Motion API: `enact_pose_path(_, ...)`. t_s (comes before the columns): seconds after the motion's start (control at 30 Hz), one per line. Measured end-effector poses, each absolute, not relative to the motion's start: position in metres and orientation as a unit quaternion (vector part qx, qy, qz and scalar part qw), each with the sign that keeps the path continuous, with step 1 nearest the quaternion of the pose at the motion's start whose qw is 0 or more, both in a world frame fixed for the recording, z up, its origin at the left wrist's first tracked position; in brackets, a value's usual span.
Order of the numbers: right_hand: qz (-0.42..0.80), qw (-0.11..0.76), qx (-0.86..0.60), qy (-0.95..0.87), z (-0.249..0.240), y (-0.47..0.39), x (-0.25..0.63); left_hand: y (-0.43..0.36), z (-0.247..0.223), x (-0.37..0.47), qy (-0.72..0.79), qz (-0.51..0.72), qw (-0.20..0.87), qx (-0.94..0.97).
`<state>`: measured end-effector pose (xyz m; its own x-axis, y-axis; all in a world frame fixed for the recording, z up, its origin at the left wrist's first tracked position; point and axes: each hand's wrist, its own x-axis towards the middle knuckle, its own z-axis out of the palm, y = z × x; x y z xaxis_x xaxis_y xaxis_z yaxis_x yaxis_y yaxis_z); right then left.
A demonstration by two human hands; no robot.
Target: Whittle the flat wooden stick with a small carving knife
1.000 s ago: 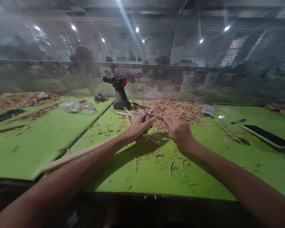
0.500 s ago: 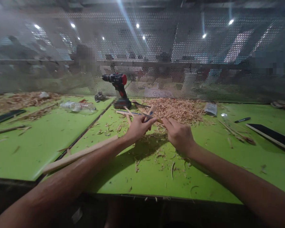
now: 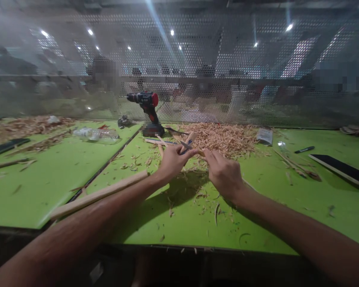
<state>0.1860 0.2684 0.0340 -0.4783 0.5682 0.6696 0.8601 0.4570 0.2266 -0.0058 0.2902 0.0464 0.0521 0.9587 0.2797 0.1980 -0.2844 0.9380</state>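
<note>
My right hand point(image 3: 225, 171) is closed round the yellowish handle of a knife point(image 3: 186, 146), whose grey blade points up and left past my left thumb. My left hand point(image 3: 172, 161) is closed in a pinch close beside it, with its thumb stretched toward the handle. A pale wooden strip point(image 3: 192, 137) shows just beyond the left fingers and seems to be held there; its grip is partly hidden. Another thin pale length appears behind my right wrist. Curled wood shavings point(image 3: 202, 195) lie on the green table point(image 3: 191, 227) below both hands.
A cordless drill point(image 3: 149, 113) stands behind my left hand, near a large shavings heap point(image 3: 227, 137). A long wooden strip point(image 3: 101, 193) lies beside my left forearm. A plastic bottle point(image 3: 95, 134) is left; a marker point(image 3: 304, 149) and black-topped flat object point(image 3: 342, 169) are right.
Both hands keep nearly the same place and grip. My right hand has shifted slightly, and a thin pale length now shows behind its wrist. The view has moved a little.
</note>
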Motion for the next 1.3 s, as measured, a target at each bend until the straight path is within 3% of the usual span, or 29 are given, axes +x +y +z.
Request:
enact_pose_path(0.5,-0.233,0.272,-0.427,-0.831,0.038,0.273,0.191,0.298,0.044,-0.006,0.456,0.497,0.322,0.664)
enact_pose_path(0.63,-0.255,0.276,-0.399,-0.836,0.042,0.280,0.198,0.302,0.039,-0.006,0.424,0.457,0.339,0.705)
enact_pose_path(1.3,-0.257,0.270,-0.432,-0.821,0.032,0.271,0.193,0.292,0.041,-0.004,0.435,0.516,0.383,0.631)
